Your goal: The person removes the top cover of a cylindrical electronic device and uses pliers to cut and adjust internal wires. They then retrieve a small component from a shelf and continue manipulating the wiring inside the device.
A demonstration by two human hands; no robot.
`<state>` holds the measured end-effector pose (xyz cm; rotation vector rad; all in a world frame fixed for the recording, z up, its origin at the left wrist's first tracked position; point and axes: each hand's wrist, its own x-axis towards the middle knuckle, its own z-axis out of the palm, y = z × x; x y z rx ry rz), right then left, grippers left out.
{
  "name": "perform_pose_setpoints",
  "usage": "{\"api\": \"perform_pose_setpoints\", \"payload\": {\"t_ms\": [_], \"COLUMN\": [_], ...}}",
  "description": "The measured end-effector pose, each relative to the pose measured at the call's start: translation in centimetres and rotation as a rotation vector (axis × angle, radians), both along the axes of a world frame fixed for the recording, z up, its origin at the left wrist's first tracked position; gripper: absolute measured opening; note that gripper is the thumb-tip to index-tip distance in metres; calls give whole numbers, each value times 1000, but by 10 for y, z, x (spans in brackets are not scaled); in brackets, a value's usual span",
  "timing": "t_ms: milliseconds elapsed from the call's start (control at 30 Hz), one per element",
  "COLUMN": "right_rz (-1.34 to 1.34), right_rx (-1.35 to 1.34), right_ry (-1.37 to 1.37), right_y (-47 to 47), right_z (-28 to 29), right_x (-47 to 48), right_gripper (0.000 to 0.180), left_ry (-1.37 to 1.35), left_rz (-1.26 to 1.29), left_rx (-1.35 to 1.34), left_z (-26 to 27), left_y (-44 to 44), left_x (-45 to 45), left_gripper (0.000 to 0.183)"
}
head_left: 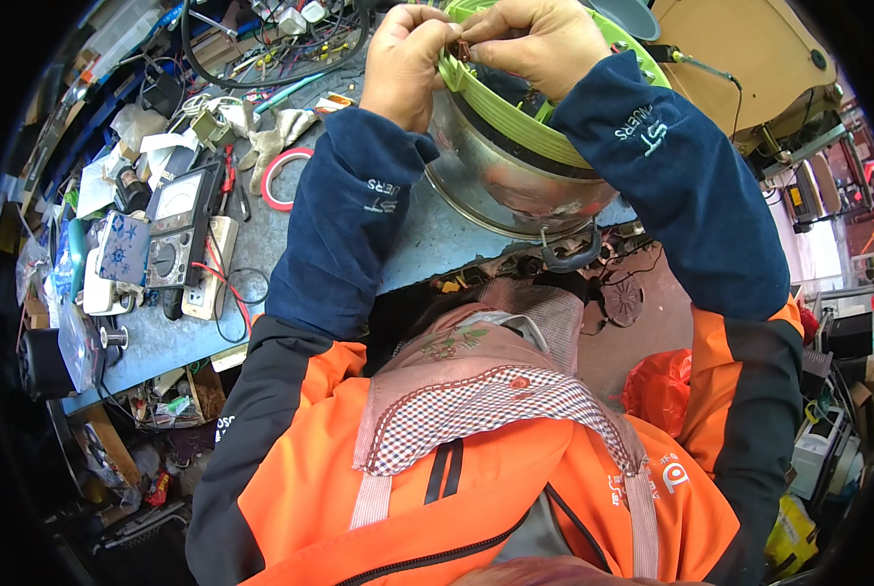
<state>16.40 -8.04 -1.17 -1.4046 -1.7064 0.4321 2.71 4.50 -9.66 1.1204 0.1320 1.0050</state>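
Note:
At the top of the view, my left hand and my right hand meet over the rim of a green plastic housing. Between their fingertips is a small reddish-brown part, possibly coiled wire; its exact kind is too small to tell. The green housing lies on a shiny round metal vessel resting on the blue worktable. A black side handle sticks out from the vessel towards me. Dark parts inside the housing are partly hidden by my right hand and sleeve.
On the worktable at left lie an analog multimeter, a white power strip, a roll of red tape, work gloves and a solder spool. Loose cables and tools crowd the back. A tan panel stands at right.

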Motion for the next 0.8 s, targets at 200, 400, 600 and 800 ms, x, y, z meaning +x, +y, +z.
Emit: {"api": "perform_pose_setpoints", "payload": {"t_ms": [200, 400, 600, 800], "right_rz": [89, 113, 79, 113], "right_rx": [-1, -49, -102, -87], "right_ry": [73, 193, 219, 155], "right_y": [13, 11, 3, 7], "right_z": [-5, -6, 2, 3], "right_x": [13, 15, 10, 10], "right_gripper": [15, 15, 13, 14], "left_ry": [61, 139, 87, 75], "left_rz": [197, 82, 101, 67], "left_rx": [-54, 133, 148, 38], "left_z": [15, -4, -5, -2], "left_y": [-25, -15, -13, -16], "left_x": [-16, -20, -19, -16], "left_gripper": [30, 37, 20, 29]}}
